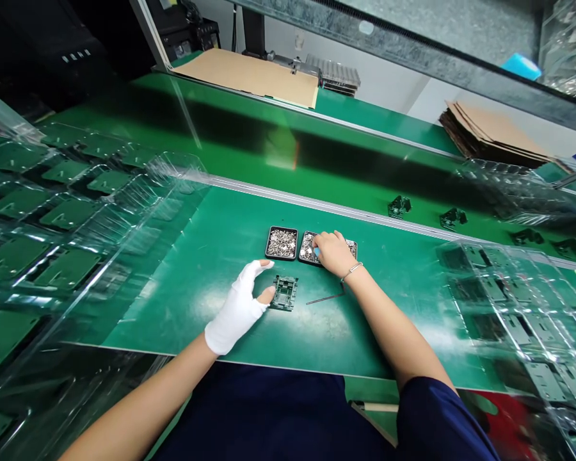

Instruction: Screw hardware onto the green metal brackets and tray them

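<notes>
My left hand (240, 304) wears a white glove with bare thumb and fingertips. Its fingers are apart, the thumb at the left edge of a small green part resembling a circuit board (285, 293) that lies flat on the mat. Over the second of the small black trays (308, 260), my bare right hand (335, 253) has its fingers bent down and drawn together among tiny metal pieces; what they hold is hidden. A bit of blue shows at its fingertips. Left of it stands another tray of tiny metal pieces (282, 243). A thin bent rod (324, 299) lies below my right hand.
Clear plastic trays with green plates (16, 202) flank the green mat (173, 282) on the left. More clear trays (518, 307) stand right. Dark assembled parts (399, 206) sit behind a metal rail (292, 202). A shelf edge (365, 29) crosses above; stacked cardboard (494, 134) lies at back right.
</notes>
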Tool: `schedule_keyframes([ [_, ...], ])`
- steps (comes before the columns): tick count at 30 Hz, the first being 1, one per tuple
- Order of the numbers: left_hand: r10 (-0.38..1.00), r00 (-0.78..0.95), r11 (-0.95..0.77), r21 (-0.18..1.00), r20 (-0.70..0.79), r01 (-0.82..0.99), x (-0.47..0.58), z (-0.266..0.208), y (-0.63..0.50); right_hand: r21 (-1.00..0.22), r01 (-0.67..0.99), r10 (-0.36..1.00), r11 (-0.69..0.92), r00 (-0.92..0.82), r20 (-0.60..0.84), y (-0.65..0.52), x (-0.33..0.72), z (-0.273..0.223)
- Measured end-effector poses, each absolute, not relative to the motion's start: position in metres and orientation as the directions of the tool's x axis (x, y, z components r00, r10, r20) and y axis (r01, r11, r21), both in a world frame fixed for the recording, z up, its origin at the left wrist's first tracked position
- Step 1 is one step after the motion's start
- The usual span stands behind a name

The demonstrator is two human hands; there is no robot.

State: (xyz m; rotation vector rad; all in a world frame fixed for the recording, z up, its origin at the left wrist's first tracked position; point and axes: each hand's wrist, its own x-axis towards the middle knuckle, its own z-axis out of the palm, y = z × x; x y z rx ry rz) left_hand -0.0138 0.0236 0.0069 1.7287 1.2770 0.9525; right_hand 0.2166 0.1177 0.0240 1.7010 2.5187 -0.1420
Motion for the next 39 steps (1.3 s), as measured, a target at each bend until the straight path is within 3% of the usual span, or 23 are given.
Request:
schedule_keyframes([
  [14,0.963,0.228,-0.239,0.855,0.147,0.46,-0.014,0.015,0.03,-0.179,0.913,0.91,0.366,-0.391,-0.139,0.127,0.22,0.015],
  [18,0.953,0.222,-0.293,0.823,0.208,0.487,-0.016,0.017,0.032,-0.254,0.901,0.922,0.351,-0.38,-0.074,0.126,0.226,0.02],
  [20,0.947,0.21,-0.317,0.808,0.243,0.496,-0.017,0.021,0.034,-0.355,0.877,0.937,0.325,-0.349,-0.004,0.121,0.23,0.022],
  [22,0.934,0.206,-0.357,0.79,0.292,0.498,-0.014,0.026,0.036,-0.629,0.733,0.956,0.261,-0.285,0.064,0.11,0.228,0.023],
  [24,0.91,0.223,-0.415,0.765,0.349,0.493,-0.008,0.032,0.039,-0.906,0.393,0.968,0.159,-0.243,0.064,0.095,0.221,0.026],
  [25,0.894,0.24,-0.449,0.751,0.379,0.485,-0.004,0.035,0.04,-0.974,0.207,0.966,0.093,-0.256,0.037,0.086,0.215,0.028],
  [28,0.833,0.32,-0.552,0.716,0.452,0.427,0.011,0.041,0.043,-0.988,-0.108,0.931,-0.11,-0.359,-0.065,0.059,0.195,0.035],
  [31,0.765,0.352,-0.644,0.645,0.539,0.412,0.02,0.039,0.042,-0.946,-0.219,0.918,-0.24,-0.368,-0.148,0.041,0.181,0.043],
  [35,0.742,0.327,-0.665,0.586,0.585,0.463,0.02,0.038,0.038,-0.935,-0.246,0.935,-0.254,-0.31,-0.173,0.031,0.18,0.045],
  [39,0.802,0.377,-0.596,0.659,0.463,0.458,0.015,0.042,0.035,-0.992,-0.064,0.945,-0.111,-0.316,-0.086,0.027,0.187,0.045],
])
